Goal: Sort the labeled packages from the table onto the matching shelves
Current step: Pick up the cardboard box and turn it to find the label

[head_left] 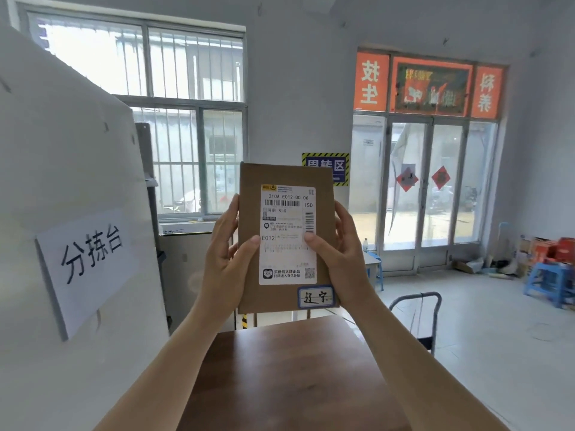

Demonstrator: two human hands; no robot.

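A flat brown cardboard package [249,181] is held upright in front of me, above the far end of the wooden table [289,374]. A white shipping label covers its face, and a small blue-edged handwritten tag sits at its lower right corner. My left hand [230,253] grips its left edge, thumb on the label. On the opposite edge my right hand [342,250] does the same. No shelves are in view.
A large white board [62,213] with a paper sign stands close on the left. A metal trolley handle [417,309] rises beyond the table on the right. Blue stools [550,281] and boxes sit by the right wall, near glass doors [435,188].
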